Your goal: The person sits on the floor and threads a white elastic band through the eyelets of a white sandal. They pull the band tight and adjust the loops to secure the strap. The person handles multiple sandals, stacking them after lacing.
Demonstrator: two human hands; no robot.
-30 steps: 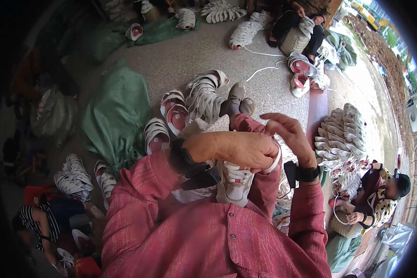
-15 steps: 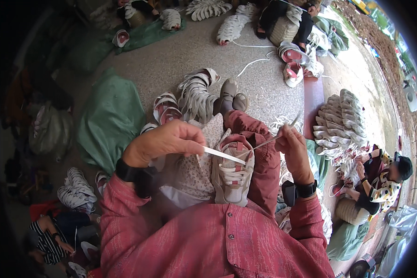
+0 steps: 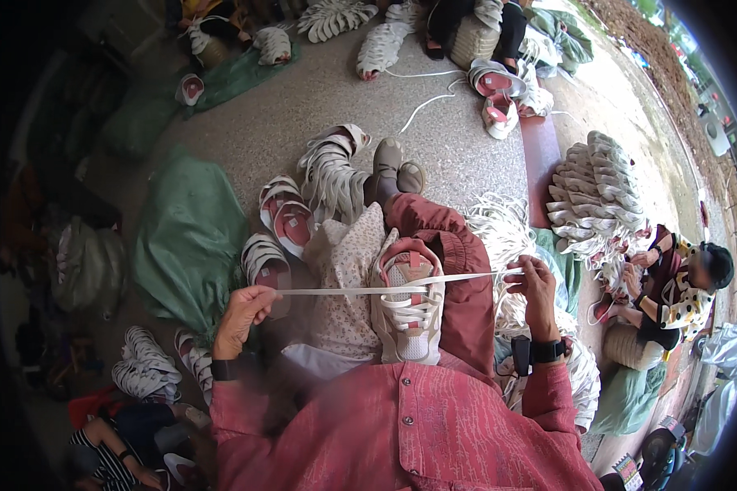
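Observation:
A beige and white sneaker upper point(image 3: 409, 327) with a pink lining rests on my lap, its toe toward me. White shoelace point(image 3: 401, 320) runs in rows across its front. The two lace ends stretch out sideways in a nearly straight line over the tongue. My left hand point(image 3: 250, 315) pinches one end, out to the left of the shoe. On the other side, my right hand point(image 3: 538, 288) pinches the other end between thumb and fingers. A floral cloth point(image 3: 348, 278) lies over my leg beside the shoe.
Loose white laces point(image 3: 499, 229) pile up right of my leg. A green sack point(image 3: 188, 237) and several nested shoe uppers point(image 3: 332, 176) lie to the left and ahead. Stacked uppers point(image 3: 598, 192) stand at the right, near a seated person point(image 3: 680, 295). Other people work around me.
My hands have moved apart and the lace ends are now drawn out sideways. My left hand went left and down, my right hand slightly down. The view has shifted a little.

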